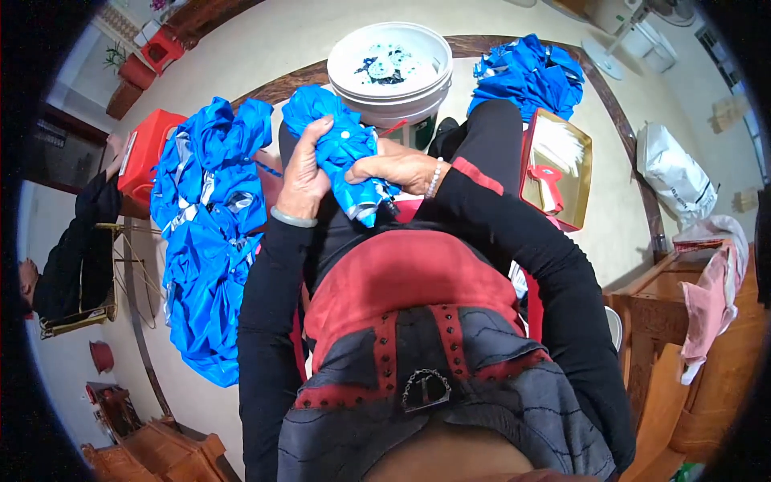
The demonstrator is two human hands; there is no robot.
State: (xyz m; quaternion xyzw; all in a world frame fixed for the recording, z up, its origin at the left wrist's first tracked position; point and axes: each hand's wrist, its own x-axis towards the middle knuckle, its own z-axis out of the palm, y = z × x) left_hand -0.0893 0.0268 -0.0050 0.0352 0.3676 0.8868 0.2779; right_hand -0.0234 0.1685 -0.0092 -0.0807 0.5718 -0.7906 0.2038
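Note:
Above my lap I hold a crumpled bundle of blue fabric [341,140] with silvery patches at its lower end. My left hand [305,173] grips its left side, thumb pointing up along it. From the right, my right hand [401,167] closes round the lower part, its thumb across the front. Both hands are closed on the fabric. A small red piece sticks out just above the right hand. What lies inside the folds is hidden.
At left is a large blue fabric heap [209,241] beside a red container [148,157]. Ahead stands a white bucket [341,76] with small pieces on top; another blue pile [530,76] lies right. A box [590,173] holds white strips and a red gun-shaped tool [548,189]. Another person [72,233] sits far left.

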